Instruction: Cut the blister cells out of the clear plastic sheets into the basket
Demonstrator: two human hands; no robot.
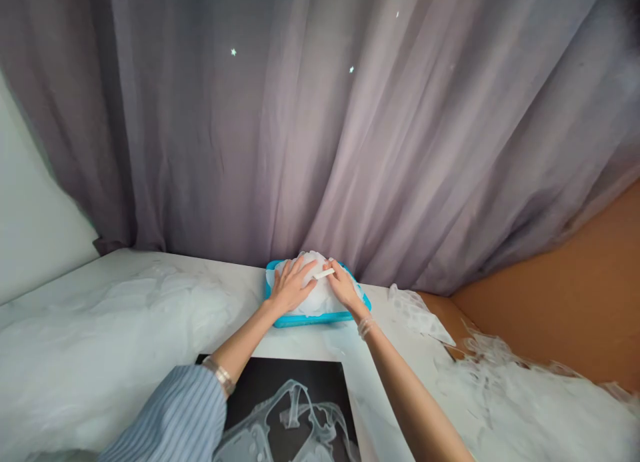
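Note:
A blue tray [314, 321] stands at the far side of the white surface, heaped with thin white translucent pieces [314, 304]. My left hand [290, 287] lies over the left part of the heap with its fingers spread. On the right of the heap, my right hand [344, 286] has its fingers closed round a short, flat white stick [324, 274] that points left toward my left hand. What the stick is, I cannot make out. Close to me, clear plastic pieces joined by strips [295, 409] rest on a black mat [265, 375].
Large piles of translucent plastic lie at left [115, 342] and at right [530, 409]. A flat translucent piece [420, 314] sits right of the tray. A grey curtain [300, 129] hangs right behind the tray, and an orange-brown panel [565, 295] bounds the right side.

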